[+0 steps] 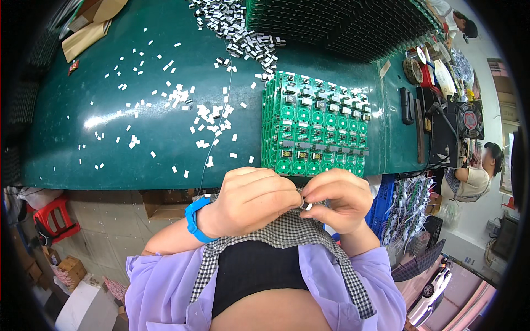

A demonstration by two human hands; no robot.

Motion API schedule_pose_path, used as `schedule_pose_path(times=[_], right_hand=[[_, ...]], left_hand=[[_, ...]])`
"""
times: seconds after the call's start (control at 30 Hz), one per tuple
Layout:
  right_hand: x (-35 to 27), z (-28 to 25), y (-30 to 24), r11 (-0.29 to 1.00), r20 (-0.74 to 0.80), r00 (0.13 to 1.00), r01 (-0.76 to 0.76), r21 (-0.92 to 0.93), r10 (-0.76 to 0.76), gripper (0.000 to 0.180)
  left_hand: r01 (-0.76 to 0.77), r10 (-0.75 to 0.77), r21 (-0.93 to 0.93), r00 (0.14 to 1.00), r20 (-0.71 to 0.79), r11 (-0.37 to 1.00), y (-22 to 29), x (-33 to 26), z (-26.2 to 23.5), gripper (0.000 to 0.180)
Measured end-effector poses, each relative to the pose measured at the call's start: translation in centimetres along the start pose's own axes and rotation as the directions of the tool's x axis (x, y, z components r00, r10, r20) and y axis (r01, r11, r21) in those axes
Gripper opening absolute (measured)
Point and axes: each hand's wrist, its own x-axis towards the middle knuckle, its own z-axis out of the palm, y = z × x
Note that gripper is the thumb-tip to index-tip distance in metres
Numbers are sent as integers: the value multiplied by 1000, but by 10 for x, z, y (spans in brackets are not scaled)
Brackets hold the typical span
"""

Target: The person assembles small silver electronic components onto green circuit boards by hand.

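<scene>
Pinching a small block (308, 207) just off the near table edge

Nearest you: checked apron (276, 234), thin woven cloth, under your hands. Block is in front of it, between both hands, boxy, black and white. Your right hand (342, 199) has thumb and forefinger clamped on it. Your left hand (255, 196), blue band (193, 214) at the wrist, has fingers curled together right at the block; you can't tell if they grip it, tips hidden.

Handling, best guess: very light, stiff, hard plastic, a bit slick, easy to drop. Any fine legs would probably bend, so you'd want the side walls, not the face or underside.

Just past your hands: stack of circuit boards (328, 132), flat, green, rigid-looking, with ring shapes and raised parts. You'd lift one by its edges.

To your left of that: loose white pieces (207, 115), little flat rectangles scattered over the smooth, glossy green table (61, 154).

Farther: jumbled heap of small black-and-white parts (237, 33), hard-edged. Right beside it, a big pile of dark boards (342, 22), rows of tiny dots.
</scene>
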Motion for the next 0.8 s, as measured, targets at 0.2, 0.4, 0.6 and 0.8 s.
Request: schedule_pose_path(times=[0.2, 0.4, 0.6, 0.8], right_hand=[[0, 1, 1, 994, 12, 998, 69, -83, -68, 26], [0, -2, -8, 992, 103, 994, 36, -121, -23, 24], [-5, 1, -19, 913, 6, 994, 99, -396, -105, 27], [-7, 3, -16, 916, -44, 990, 110, -387, -138, 26]], left_hand=[[-4, 4, -20, 1000, -1, 1000, 0, 0, -1, 20], [41, -41, -40, 999, 5, 998, 3, -2, 3, 23], [83, -83, 3, 996, -15, 997, 8, 0, 3, 29], [55, -55, 37, 998, -15, 998, 8, -1, 2, 26]])
